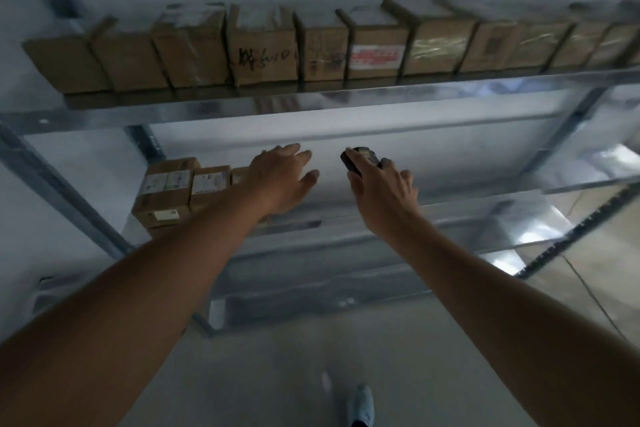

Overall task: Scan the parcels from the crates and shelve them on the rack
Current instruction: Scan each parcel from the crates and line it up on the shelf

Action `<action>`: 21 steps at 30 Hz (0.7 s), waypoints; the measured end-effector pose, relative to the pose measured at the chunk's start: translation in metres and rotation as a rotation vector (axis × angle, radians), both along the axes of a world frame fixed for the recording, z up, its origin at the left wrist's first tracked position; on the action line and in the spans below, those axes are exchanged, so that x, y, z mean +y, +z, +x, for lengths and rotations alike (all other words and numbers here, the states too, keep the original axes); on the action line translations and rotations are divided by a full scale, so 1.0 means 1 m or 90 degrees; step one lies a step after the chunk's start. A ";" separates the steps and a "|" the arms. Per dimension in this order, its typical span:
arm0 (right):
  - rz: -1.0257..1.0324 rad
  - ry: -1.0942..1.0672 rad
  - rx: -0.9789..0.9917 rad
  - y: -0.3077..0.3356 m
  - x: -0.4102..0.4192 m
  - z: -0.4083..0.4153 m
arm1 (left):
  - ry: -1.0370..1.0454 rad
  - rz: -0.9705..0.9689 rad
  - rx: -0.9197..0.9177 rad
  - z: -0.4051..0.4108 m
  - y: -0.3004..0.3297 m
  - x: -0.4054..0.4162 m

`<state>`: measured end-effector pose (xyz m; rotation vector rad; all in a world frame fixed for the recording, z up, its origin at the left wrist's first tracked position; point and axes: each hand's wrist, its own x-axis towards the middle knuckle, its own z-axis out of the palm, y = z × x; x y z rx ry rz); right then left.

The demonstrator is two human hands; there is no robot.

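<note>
Overhead, brown taped parcels (263, 45) line rack (311, 104); left hand (280, 180) released, right hand (381, 191) grasping scanner (360, 158).

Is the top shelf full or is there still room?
Full as far as visible: boxes stand side by side across the top shelf; its right end is cut off.

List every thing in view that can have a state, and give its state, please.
left hand: open, fingers straight, holds nothing
right hand: grips the scanner
scanner: held, pointed at the rack
upper shelf: full row of parcels
middle shelf: few parcels, at its left end
</note>
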<state>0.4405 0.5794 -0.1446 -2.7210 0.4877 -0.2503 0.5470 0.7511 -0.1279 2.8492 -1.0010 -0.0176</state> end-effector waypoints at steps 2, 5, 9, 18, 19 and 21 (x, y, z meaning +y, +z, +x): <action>-0.003 -0.029 -0.012 0.011 -0.025 -0.028 | -0.045 0.004 -0.011 -0.019 0.011 -0.029; -0.013 -0.071 -0.034 0.024 -0.068 -0.068 | -0.110 0.012 -0.032 -0.046 0.025 -0.081; -0.029 -0.121 -0.053 0.033 -0.135 -0.119 | -0.180 0.009 -0.052 -0.082 0.037 -0.164; -0.053 -0.216 -0.085 0.060 -0.316 -0.233 | -0.279 -0.040 -0.067 -0.175 0.058 -0.381; -0.055 -0.229 -0.087 0.062 -0.336 -0.246 | -0.290 -0.046 -0.065 -0.185 0.059 -0.404; -0.056 -0.257 -0.086 0.064 -0.374 -0.268 | -0.312 -0.050 -0.062 -0.202 0.061 -0.450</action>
